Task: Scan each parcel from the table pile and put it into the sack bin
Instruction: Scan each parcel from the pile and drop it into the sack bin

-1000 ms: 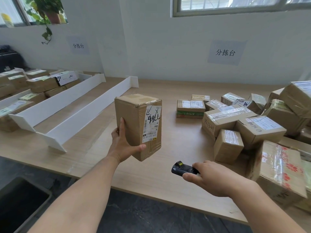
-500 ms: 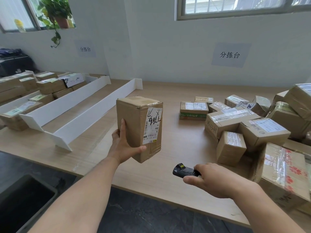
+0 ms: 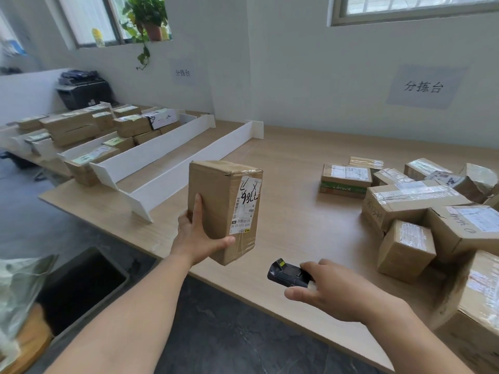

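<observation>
Bare table top (image 3: 283,211) lies open right of the left hand (image 3: 198,236) gripping the upright parcel (image 3: 224,209), clear as far as the pile of boxes (image 3: 405,201) that blocks the far right. Behind and left of the grip, 2 white dividers (image 3: 172,182) fence the way. Below-left, the dark bin (image 3: 81,282) stands open, with a plastic sack (image 3: 19,292) at its edge.

Left hand (image 3: 198,234) raised, fingers clamped; right hand (image 3: 341,291) lower, palm down, fingers curled.
</observation>
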Demonstrator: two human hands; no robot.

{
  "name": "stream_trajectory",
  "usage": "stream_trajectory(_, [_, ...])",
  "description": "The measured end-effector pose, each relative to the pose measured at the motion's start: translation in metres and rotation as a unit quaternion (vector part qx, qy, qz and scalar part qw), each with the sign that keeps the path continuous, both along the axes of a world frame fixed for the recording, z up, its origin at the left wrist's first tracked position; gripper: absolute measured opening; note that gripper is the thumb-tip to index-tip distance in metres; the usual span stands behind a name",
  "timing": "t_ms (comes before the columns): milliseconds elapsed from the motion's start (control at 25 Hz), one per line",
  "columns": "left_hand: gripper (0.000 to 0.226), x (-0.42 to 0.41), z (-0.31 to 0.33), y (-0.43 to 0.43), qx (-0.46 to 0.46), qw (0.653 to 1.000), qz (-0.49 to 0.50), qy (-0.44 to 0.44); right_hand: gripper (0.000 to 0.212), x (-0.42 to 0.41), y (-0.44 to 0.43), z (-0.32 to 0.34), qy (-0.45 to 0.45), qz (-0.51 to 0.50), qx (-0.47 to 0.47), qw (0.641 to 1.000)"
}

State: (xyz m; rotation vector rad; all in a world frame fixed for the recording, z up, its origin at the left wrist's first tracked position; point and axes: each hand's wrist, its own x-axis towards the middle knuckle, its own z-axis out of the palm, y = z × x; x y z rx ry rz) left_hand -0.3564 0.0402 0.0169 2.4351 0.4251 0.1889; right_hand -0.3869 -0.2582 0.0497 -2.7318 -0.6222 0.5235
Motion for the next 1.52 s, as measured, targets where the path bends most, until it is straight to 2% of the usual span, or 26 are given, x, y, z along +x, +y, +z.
stream_trajectory(280, [0.125,-0.057,0.011,0.103,0.092,0.982,0.154,0.053,0.061,0.008,0.109,0.002,0.009,0.119,0.011,0.993])
stream_trajectory(520, [0.127,-0.108,0.032,0.213,0.134,0.956,0.259,0.044,0.056,0.002,0.227,0.008,-0.002,0.212,0.016,0.977])
stream_trajectory(760, [0.124,-0.151,0.055,0.288,0.173,0.925,0.339,0.011,0.062,-0.006,0.328,0.010,-0.023,0.312,0.019,0.950])
stream_trajectory(1080, [0.122,-0.195,0.085,0.352,0.197,0.863,0.465,0.032,0.076,0.003,0.419,0.028,-0.042,0.435,0.011,0.900])
stream_trajectory(1240, [0.124,-0.227,0.103,0.385,0.215,0.824,0.521,0.068,0.084,0.009,0.454,0.040,-0.039,0.473,0.012,0.880])
stream_trajectory(1400, [0.124,-0.257,0.107,0.412,0.228,0.786,0.571,0.068,0.087,0.006,0.490,0.040,-0.043,0.507,0.007,0.861])
stream_trajectory(1520, [0.124,-0.277,0.103,0.440,0.240,0.771,0.582,0.101,0.088,-0.003,0.524,0.038,-0.033,0.528,0.009,0.849])
